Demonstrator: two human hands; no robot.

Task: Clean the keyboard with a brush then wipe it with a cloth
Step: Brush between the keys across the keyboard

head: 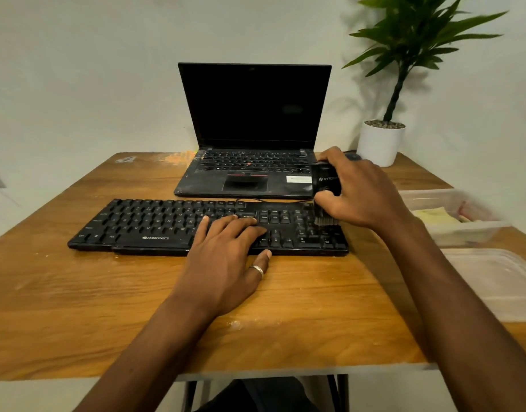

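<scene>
A black keyboard (155, 226) lies across the middle of the wooden table (77, 307). My left hand (226, 260) rests flat on its right-centre keys, fingers straight, thumb at the front edge. My right hand (357, 190) grips a black brush (325, 181) by its block handle, upright. The bristles (325, 220) touch the number pad at the keyboard's right end. A pale yellow cloth (434, 217) lies in a clear plastic box at the right.
An open black laptop (253, 126) stands behind the keyboard. A potted plant in a white pot (380, 142) is at the back right. The clear plastic box (452, 233) and its lid (499, 281) sit at the table's right edge.
</scene>
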